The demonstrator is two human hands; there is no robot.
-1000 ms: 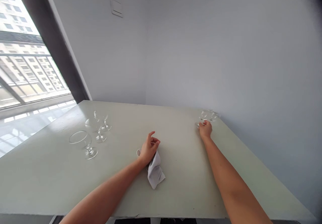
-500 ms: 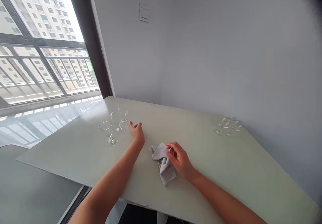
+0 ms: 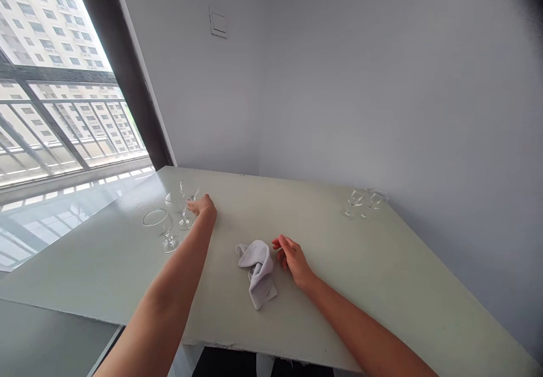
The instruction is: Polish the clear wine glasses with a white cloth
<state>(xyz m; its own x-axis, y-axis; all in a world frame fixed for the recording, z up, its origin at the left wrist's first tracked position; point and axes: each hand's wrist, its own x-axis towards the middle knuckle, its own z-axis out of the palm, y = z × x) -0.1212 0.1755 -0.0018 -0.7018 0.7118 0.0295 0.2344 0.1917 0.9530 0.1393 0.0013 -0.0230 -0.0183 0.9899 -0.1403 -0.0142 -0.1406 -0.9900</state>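
While beside the cloth (image 3: 258,272), right fingers (image 3: 279,245) open, left fingers (image 3: 193,206) on wineglass (image 3: 185,217)

From my remote seat, the head camera shows me two bare limbs and nothing worn on them. The left arm (image 3: 169,286) and the right arm (image 3: 356,326) are uncovered as far as the frame reaches, with no sleeve or cuff in sight. Each forearm is smooth and tapers to a narrow wrist. The left hand (image 3: 202,206) is partly foreshortened, so I see less of it. The right hand (image 3: 294,261) shows slim fingers (image 3: 278,244), but the nails are too small for me to make out.
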